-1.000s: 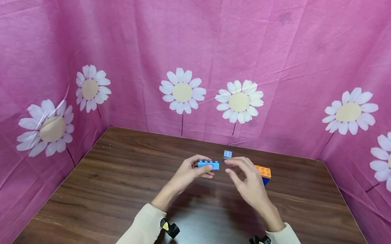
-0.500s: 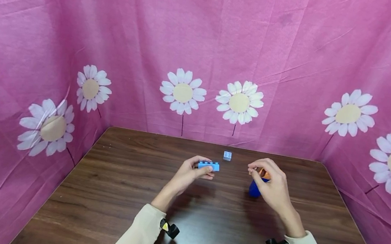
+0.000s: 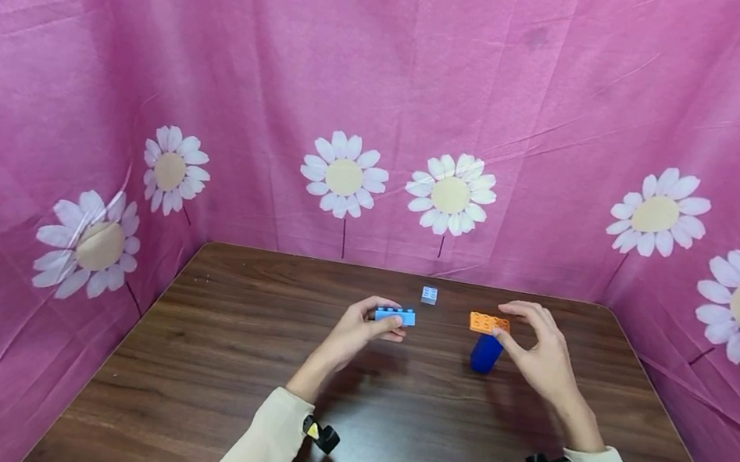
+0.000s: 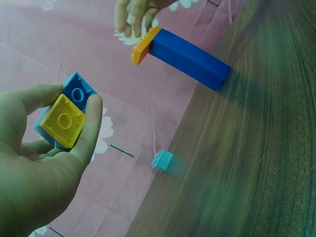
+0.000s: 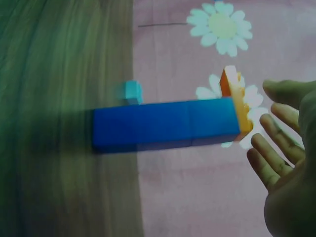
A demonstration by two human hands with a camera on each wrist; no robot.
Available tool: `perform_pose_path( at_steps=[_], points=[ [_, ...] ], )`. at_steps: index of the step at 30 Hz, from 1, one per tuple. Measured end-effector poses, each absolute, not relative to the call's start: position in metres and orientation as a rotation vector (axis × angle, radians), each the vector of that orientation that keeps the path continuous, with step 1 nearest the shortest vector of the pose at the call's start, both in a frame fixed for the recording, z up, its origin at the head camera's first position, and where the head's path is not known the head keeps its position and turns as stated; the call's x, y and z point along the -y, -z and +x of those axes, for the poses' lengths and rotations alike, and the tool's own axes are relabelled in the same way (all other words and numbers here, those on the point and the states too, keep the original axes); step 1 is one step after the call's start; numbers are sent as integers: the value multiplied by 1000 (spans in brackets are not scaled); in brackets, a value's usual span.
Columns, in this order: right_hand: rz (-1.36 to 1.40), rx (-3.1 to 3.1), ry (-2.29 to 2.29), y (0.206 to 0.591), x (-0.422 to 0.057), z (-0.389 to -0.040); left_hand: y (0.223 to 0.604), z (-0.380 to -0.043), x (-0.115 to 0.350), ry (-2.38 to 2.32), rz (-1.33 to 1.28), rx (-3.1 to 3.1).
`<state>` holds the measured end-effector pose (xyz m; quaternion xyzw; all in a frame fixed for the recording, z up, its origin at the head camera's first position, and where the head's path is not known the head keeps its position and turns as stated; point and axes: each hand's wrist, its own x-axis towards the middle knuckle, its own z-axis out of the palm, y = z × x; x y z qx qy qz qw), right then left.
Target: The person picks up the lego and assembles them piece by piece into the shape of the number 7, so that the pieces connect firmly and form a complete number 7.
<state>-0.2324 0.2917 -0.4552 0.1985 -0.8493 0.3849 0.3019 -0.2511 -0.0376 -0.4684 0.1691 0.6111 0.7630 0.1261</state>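
My left hand [image 3: 354, 331] holds a long light-blue toy brick [image 3: 395, 316] above the table, thumb on its near side. From below, the left wrist view shows a yellow square brick [image 4: 63, 121] fixed under part of it. Over to the right, a tall dark-blue brick tower [image 3: 485, 355] stands upright on the table, capped by an orange studded plate [image 3: 486, 323] that sticks out to the left. My right hand [image 3: 547, 360] is beside the cap, fingers and thumb spread. In the right wrist view its fingertips are apart from the orange plate.
A small light-blue brick [image 3: 429, 295] sits near the back edge of the brown wooden table [image 3: 216, 367], between both hands and farther away. Pink cloth [image 3: 407, 70] printed with daisies rises behind and at both sides.
My right hand has moved right from beside the left hand, past the orange-topped tower, and its fingers have spread. The tower now shows more fully. My left hand keeps its hold, almost still.
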Motion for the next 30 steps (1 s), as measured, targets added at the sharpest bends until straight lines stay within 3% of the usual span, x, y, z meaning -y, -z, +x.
perform_pose_path(
  at_steps=[13, 30],
  points=[
    [381, 2617, -1091, 487, -308, -239, 470, -251, 37, -2215, 481, -1788],
    [384, 2617, -1102, 491, -297, -242, 472, -254, 38, -2200, 472, -1847]
  ],
)
